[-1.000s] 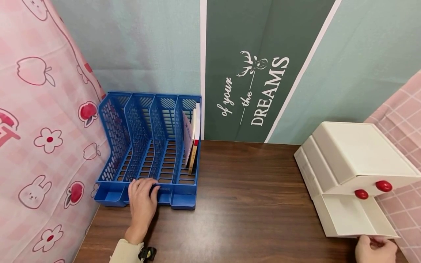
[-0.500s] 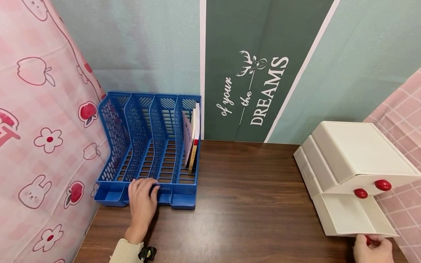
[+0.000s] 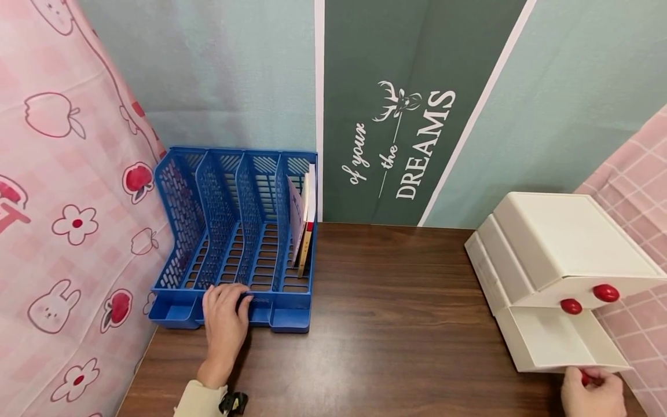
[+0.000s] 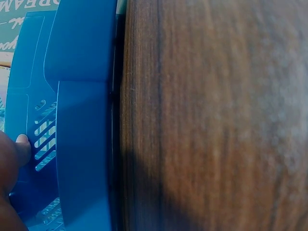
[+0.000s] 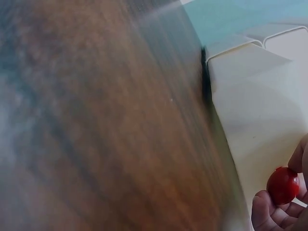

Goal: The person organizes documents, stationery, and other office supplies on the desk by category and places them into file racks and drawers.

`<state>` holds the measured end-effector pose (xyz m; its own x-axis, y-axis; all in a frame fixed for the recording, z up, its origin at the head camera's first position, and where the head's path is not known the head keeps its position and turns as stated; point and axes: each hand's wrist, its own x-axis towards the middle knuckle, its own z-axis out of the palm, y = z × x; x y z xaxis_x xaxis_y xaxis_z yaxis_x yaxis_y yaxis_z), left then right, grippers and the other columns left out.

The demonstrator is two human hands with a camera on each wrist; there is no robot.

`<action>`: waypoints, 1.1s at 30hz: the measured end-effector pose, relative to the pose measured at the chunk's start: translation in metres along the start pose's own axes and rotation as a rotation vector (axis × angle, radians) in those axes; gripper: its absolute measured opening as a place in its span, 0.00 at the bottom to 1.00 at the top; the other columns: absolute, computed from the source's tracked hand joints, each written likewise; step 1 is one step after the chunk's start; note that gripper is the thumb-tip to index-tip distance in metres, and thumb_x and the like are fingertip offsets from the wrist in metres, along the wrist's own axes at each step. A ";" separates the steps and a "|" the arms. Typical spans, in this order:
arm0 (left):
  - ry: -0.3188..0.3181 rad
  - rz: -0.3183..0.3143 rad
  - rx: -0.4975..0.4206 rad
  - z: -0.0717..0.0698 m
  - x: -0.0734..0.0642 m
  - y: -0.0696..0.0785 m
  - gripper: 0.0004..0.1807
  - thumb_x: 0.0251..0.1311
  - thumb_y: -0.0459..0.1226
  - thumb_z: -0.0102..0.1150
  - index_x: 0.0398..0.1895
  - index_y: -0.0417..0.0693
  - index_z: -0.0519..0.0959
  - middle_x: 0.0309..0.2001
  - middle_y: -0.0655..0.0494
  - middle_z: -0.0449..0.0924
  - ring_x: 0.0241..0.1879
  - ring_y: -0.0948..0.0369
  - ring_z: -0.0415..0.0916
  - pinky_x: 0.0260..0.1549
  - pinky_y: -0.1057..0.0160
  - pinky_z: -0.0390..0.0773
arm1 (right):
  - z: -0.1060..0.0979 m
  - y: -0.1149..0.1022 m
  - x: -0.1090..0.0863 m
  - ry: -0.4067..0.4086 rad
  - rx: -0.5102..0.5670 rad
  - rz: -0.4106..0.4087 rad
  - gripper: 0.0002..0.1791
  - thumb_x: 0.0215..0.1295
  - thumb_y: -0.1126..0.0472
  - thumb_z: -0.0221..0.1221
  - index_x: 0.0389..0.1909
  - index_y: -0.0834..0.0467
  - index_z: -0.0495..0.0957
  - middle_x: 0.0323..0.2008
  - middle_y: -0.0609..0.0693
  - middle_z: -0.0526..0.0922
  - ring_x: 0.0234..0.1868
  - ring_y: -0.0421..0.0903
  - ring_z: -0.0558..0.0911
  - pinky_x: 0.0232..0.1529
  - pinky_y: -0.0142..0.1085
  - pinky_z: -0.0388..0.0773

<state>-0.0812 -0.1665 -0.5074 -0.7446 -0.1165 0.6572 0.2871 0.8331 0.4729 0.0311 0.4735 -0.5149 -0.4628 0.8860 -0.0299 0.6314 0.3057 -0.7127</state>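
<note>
In the head view my left hand (image 3: 226, 317) grips the front rail of a blue plastic file rack (image 3: 237, 294), fingers over the edge. The left wrist view shows its thumb (image 4: 22, 149) against the rack's slotted front wall. At the lower right my right hand (image 3: 594, 392) is at the front of a pulled-out white drawer (image 3: 549, 339). Seen from the right wrist, thumb and fingers pinch the drawer's round red knob (image 5: 283, 186). This drawer is the lowest of a white cabinet (image 3: 599, 231), and its visible floor is bare.
Several thin books (image 3: 302, 226) lean in the rack's rightmost slot. Small open trays (image 3: 290, 320) line its front. Two red knobs (image 3: 606, 293) stick out from the upper drawers above the open one. Brown wood tabletop (image 3: 385, 324) lies between rack and cabinet; cloth walls enclose it.
The open drawer has slid slightly inward, its front edge moving up in the head view, and my right hand has moved with it. My left hand stays on the rack.
</note>
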 end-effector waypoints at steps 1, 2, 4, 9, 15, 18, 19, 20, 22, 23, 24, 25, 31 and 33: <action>0.001 -0.001 -0.001 0.000 0.000 0.000 0.10 0.51 0.24 0.73 0.36 0.38 0.84 0.41 0.41 0.86 0.48 0.42 0.74 0.62 0.33 0.59 | 0.001 -0.001 0.001 0.006 0.003 -0.002 0.04 0.60 0.51 0.54 0.31 0.38 0.68 0.19 0.25 0.63 0.24 0.30 0.63 0.30 0.33 0.59; 0.002 0.000 -0.002 0.000 0.000 0.000 0.10 0.51 0.24 0.73 0.36 0.38 0.84 0.41 0.41 0.86 0.48 0.42 0.74 0.62 0.33 0.59 | 0.002 -0.002 0.001 0.013 0.007 -0.008 0.02 0.60 0.52 0.54 0.31 0.40 0.70 0.19 0.25 0.62 0.24 0.30 0.63 0.30 0.33 0.59; 0.005 0.000 -0.004 0.000 0.000 0.000 0.10 0.51 0.24 0.73 0.36 0.38 0.84 0.41 0.41 0.86 0.48 0.42 0.74 0.62 0.33 0.59 | 0.004 -0.005 0.002 0.022 0.012 -0.021 0.03 0.60 0.53 0.54 0.31 0.46 0.71 0.19 0.26 0.62 0.25 0.31 0.63 0.30 0.33 0.59; 0.008 0.003 -0.010 0.000 0.001 -0.001 0.11 0.51 0.23 0.73 0.36 0.38 0.84 0.41 0.41 0.86 0.48 0.42 0.74 0.61 0.33 0.59 | 0.008 -0.013 0.006 -0.001 0.000 -0.041 0.07 0.61 0.52 0.56 0.32 0.50 0.71 0.18 0.27 0.62 0.24 0.33 0.63 0.30 0.36 0.60; 0.012 0.003 -0.006 0.000 0.000 -0.001 0.11 0.50 0.23 0.74 0.36 0.38 0.84 0.40 0.42 0.86 0.48 0.42 0.74 0.61 0.33 0.59 | 0.011 -0.023 0.011 -0.034 0.015 -0.108 0.06 0.62 0.54 0.58 0.33 0.51 0.71 0.18 0.23 0.63 0.24 0.28 0.64 0.32 0.36 0.60; 0.009 -0.002 -0.002 0.000 0.000 -0.001 0.11 0.50 0.23 0.74 0.36 0.38 0.84 0.41 0.41 0.86 0.48 0.42 0.74 0.62 0.33 0.59 | 0.014 -0.026 0.013 -0.030 0.019 -0.151 0.07 0.62 0.56 0.58 0.34 0.54 0.72 0.19 0.22 0.63 0.25 0.26 0.64 0.32 0.35 0.60; 0.008 -0.002 -0.001 0.000 0.000 -0.001 0.11 0.50 0.23 0.74 0.36 0.38 0.84 0.41 0.42 0.86 0.48 0.42 0.74 0.62 0.33 0.59 | 0.015 -0.027 0.014 -0.032 0.015 -0.160 0.07 0.62 0.56 0.58 0.34 0.55 0.72 0.19 0.22 0.63 0.25 0.26 0.63 0.32 0.35 0.60; 0.006 -0.003 -0.001 0.000 0.000 -0.001 0.11 0.50 0.23 0.74 0.36 0.38 0.84 0.41 0.41 0.86 0.49 0.42 0.74 0.63 0.33 0.59 | 0.016 -0.028 0.015 -0.032 0.012 -0.172 0.07 0.62 0.57 0.57 0.34 0.55 0.72 0.19 0.22 0.64 0.25 0.25 0.64 0.32 0.35 0.61; 0.006 -0.001 -0.002 0.000 0.000 -0.001 0.11 0.50 0.23 0.74 0.37 0.38 0.84 0.41 0.41 0.86 0.49 0.42 0.74 0.63 0.34 0.58 | 0.019 -0.030 0.017 -0.040 0.002 -0.191 0.07 0.63 0.57 0.57 0.35 0.57 0.72 0.20 0.24 0.64 0.25 0.26 0.63 0.32 0.35 0.61; 0.007 0.001 -0.004 0.000 0.000 -0.001 0.11 0.50 0.23 0.74 0.37 0.37 0.84 0.41 0.41 0.86 0.48 0.42 0.74 0.63 0.34 0.58 | 0.019 -0.031 0.018 -0.047 -0.004 -0.195 0.08 0.63 0.57 0.57 0.35 0.57 0.72 0.21 0.25 0.64 0.25 0.26 0.63 0.32 0.36 0.61; 0.008 0.003 -0.004 0.000 0.000 -0.001 0.11 0.50 0.23 0.74 0.37 0.37 0.84 0.41 0.41 0.86 0.48 0.42 0.74 0.63 0.34 0.58 | 0.020 -0.032 0.020 -0.054 -0.012 -0.201 0.08 0.63 0.57 0.57 0.36 0.58 0.72 0.21 0.25 0.64 0.24 0.26 0.63 0.33 0.37 0.61; 0.009 0.005 -0.005 0.001 0.000 -0.001 0.11 0.50 0.23 0.73 0.37 0.37 0.84 0.41 0.41 0.86 0.48 0.42 0.74 0.63 0.34 0.58 | 0.021 -0.033 0.021 -0.060 -0.020 -0.208 0.09 0.63 0.57 0.57 0.37 0.59 0.72 0.20 0.26 0.64 0.24 0.26 0.63 0.33 0.38 0.61; 0.014 0.011 -0.005 0.001 0.000 -0.001 0.11 0.50 0.23 0.73 0.36 0.37 0.84 0.40 0.42 0.86 0.48 0.42 0.74 0.61 0.33 0.59 | 0.027 -0.038 0.026 -0.086 -0.055 -0.250 0.15 0.62 0.58 0.58 0.44 0.63 0.73 0.21 0.28 0.65 0.23 0.23 0.61 0.33 0.39 0.62; 0.013 0.010 -0.004 0.001 0.000 -0.001 0.11 0.50 0.23 0.73 0.36 0.37 0.84 0.40 0.42 0.86 0.48 0.42 0.74 0.61 0.33 0.59 | 0.029 -0.040 0.028 -0.087 -0.058 -0.272 0.16 0.62 0.59 0.59 0.46 0.65 0.72 0.22 0.28 0.65 0.23 0.23 0.61 0.34 0.38 0.62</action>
<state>-0.0819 -0.1671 -0.5085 -0.7335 -0.1151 0.6699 0.2971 0.8322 0.4682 -0.0257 0.4759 -0.5077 -0.6699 0.7364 0.0948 0.5104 0.5495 -0.6615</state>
